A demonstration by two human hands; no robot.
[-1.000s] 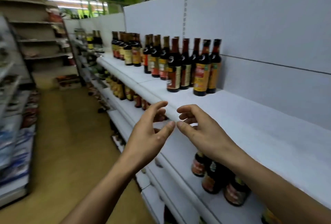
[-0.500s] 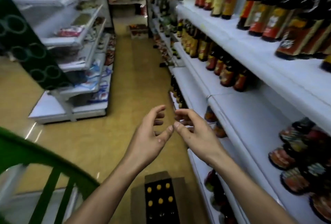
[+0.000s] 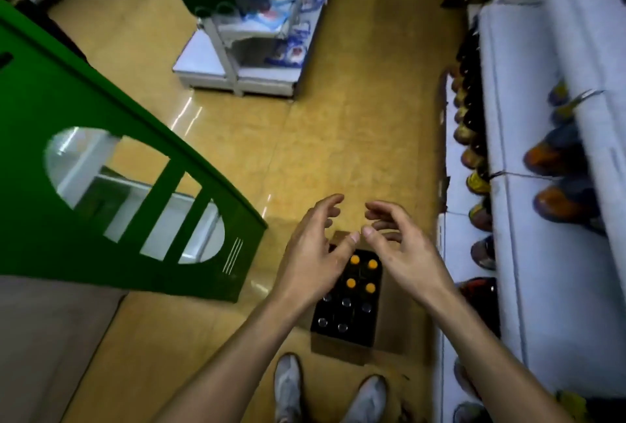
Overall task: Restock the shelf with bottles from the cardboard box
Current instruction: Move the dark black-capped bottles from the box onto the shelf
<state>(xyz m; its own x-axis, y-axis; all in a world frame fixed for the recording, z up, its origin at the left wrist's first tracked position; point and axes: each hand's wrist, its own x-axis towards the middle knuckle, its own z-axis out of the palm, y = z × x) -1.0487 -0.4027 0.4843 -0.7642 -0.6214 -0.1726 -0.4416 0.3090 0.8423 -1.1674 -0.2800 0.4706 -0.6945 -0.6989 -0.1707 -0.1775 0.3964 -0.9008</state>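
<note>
**Setting.** Shop aisle seen steeply from above. Yellow-tan floor; a white shelf runs along the floor's right edge, and further shelving stands at its far side.

**Item 1: cardboard box.** It stands open on the floor near the right edge, at the foot of the shelf and just ahead of your shoes. It holds dark bottles upright in rows. Four orange caps show at the far end. The nearer tops are dark with pale glints, and it is unclear whether they are capped.

**Item 2: left hand.** Empty, fingers loosely curved and spread. It is held over the box's far left corner and looks to be apart from it.

**Item 3: right hand.** Empty, fingers likewise curved and spread, over the far right corner. Your two thumb tips almost meet above the box's far edge.

**Change.** A second ago you faced the upper bottle row, with your hands before that shelf's front edge. Now your view has tipped to the floor and the box lies directly beneath them. Their pose is the same, and they carry nothing. This probably means the placing is done and the next fetch is starting. You will likely need to reach well down to get to the caps.

**Surroundings.** Shelved stock on the tiers at right, blurred. A green panel with cut-outs at left.
</note>
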